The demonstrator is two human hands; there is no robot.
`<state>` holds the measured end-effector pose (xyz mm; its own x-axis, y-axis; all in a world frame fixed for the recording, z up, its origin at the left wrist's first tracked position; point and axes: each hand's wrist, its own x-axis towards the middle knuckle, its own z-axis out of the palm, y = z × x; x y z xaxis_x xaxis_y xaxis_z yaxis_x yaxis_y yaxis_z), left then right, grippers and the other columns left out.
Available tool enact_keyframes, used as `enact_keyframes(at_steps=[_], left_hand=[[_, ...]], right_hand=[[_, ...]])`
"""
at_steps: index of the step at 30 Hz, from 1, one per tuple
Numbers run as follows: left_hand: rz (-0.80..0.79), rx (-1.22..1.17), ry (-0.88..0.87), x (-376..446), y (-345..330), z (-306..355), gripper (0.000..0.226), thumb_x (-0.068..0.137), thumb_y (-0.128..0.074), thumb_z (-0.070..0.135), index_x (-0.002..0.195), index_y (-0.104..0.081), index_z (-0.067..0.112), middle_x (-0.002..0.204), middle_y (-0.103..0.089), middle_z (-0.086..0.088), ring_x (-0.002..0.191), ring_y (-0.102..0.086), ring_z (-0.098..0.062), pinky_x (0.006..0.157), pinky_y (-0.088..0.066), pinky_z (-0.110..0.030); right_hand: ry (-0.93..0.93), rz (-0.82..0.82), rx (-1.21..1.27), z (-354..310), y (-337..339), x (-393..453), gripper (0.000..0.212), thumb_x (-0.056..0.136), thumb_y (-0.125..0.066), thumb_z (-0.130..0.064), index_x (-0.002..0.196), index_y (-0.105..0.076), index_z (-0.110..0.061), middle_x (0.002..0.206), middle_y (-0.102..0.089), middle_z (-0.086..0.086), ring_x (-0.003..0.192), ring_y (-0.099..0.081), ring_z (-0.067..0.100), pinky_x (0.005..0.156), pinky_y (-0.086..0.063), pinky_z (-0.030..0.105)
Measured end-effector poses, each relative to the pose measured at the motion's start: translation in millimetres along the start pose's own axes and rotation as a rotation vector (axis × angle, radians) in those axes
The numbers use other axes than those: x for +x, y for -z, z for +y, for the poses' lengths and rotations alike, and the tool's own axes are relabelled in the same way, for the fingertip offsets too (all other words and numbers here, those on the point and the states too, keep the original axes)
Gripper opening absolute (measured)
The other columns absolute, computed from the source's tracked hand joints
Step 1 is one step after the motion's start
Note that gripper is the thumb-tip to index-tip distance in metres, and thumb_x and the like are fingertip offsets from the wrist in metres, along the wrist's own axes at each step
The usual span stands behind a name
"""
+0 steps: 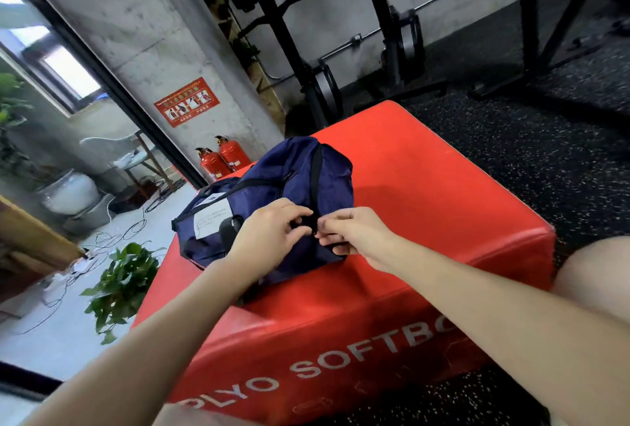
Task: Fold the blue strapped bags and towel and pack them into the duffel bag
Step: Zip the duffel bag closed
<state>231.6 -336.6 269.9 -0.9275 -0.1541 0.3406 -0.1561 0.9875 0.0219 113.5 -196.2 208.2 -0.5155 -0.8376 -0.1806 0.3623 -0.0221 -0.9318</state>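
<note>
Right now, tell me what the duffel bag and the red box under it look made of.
Duffel bag: thin navy woven fabric, probably nylon or polyester; it crumples and has a faint sheen. Red plyo soft box: likely foam under smooth vinyl; rounded corners, glossy wrinkled skin, printed lettering.

The red box (426, 207) front reads "OLYO SOFTBO", cut off at both ends.
</note>
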Motion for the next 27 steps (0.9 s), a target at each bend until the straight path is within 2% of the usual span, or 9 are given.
enact_keyframes(at_steps=[3,6,9,11,13,17,21,27], left_hand=[[-0.132,0.043,-0.081,17,10,-3,0.028,0.083,-0.076,0.026,0.111,-0.074,0.028,0.098,-0.071,0.008,0.094,-0.066,-0.015,0.081,-0.054,-0.04],[-0.218,0.117,-0.172,33,17,-6,0.028,0.087,-0.067,0.028,0.114,-0.072,0.033,0.106,-0.071,0.011,0.102,-0.065,-0.015,0.082,-0.053,-0.037],[-0.267,0.155,-0.255,47,22,-7,0.027,0.087,-0.069,0.026,0.114,-0.072,0.03,0.102,-0.067,0.01,0.099,-0.064,-0.015,0.076,-0.052,-0.037],[-0.302,0.175,-0.293,55,23,-7,0.029,0.087,-0.072,0.025,0.116,-0.071,0.03,0.102,-0.063,0.01,0.098,-0.063,-0.014,0.072,-0.053,-0.039],[-0.323,0.223,-0.324,60,23,-7,0.032,0.088,-0.071,0.025,0.119,-0.069,0.032,0.105,-0.058,0.01,0.095,-0.062,-0.014,0.067,-0.053,-0.04],[-0.355,0.296,-0.393,67,24,-10,0.033,0.089,-0.07,0.025,0.121,-0.069,0.035,0.105,-0.054,0.006,0.082,-0.06,-0.016,0.059,-0.05,-0.037],[-0.308,0.301,-0.468,74,28,-17,0.032,0.078,-0.081,0.022,0.109,-0.075,0.03,0.094,-0.055,0.002,0.065,-0.059,-0.019,0.045,-0.044,-0.031],[-0.259,0.232,-0.491,84,32,-23,0.019,0.075,-0.086,0.024,0.092,-0.079,0.027,0.09,-0.052,0.002,0.063,-0.055,-0.016,0.045,-0.05,-0.035]], right_hand=[[-0.066,-0.028,0.06,1,-4,-3,0.03,0.092,-0.071,-0.031,0.108,-0.074,-0.006,0.097,-0.078,0.007,0.088,-0.075,0.017,0.069,-0.056,0.026],[-0.006,-0.033,0.152,3,-6,-4,0.029,0.09,-0.074,-0.024,0.11,-0.072,-0.002,0.103,-0.077,0.011,0.096,-0.074,0.022,0.071,-0.057,0.026],[-0.035,-0.048,0.263,3,-11,-2,0.02,0.091,-0.068,-0.009,0.109,-0.07,-0.002,0.108,-0.075,0.017,0.1,-0.074,0.025,0.07,-0.057,0.028],[-0.06,-0.08,0.301,3,-13,0,0.013,0.092,-0.065,-0.008,0.104,-0.069,-0.006,0.11,-0.074,0.018,0.101,-0.073,0.026,0.072,-0.058,0.03],[-0.029,-0.073,0.293,7,-15,1,0.01,0.094,-0.066,-0.01,0.103,-0.069,-0.006,0.104,-0.075,0.017,0.094,-0.075,0.023,0.07,-0.058,0.029],[0.118,0.077,0.21,18,-20,7,0.013,0.095,-0.066,-0.006,0.103,-0.071,0.002,0.088,-0.074,0.015,0.073,-0.073,0.016,0.064,-0.057,0.023],[0.215,0.157,0.175,21,-27,10,0.012,0.095,-0.066,-0.006,0.103,-0.073,0.0,0.083,-0.074,0.013,0.069,-0.073,0.017,0.059,-0.054,0.023],[0.297,0.284,0.137,25,-36,7,0.009,0.096,-0.064,-0.007,0.095,-0.073,-0.007,0.081,-0.076,0.01,0.071,-0.075,0.017,0.059,-0.056,0.024]])
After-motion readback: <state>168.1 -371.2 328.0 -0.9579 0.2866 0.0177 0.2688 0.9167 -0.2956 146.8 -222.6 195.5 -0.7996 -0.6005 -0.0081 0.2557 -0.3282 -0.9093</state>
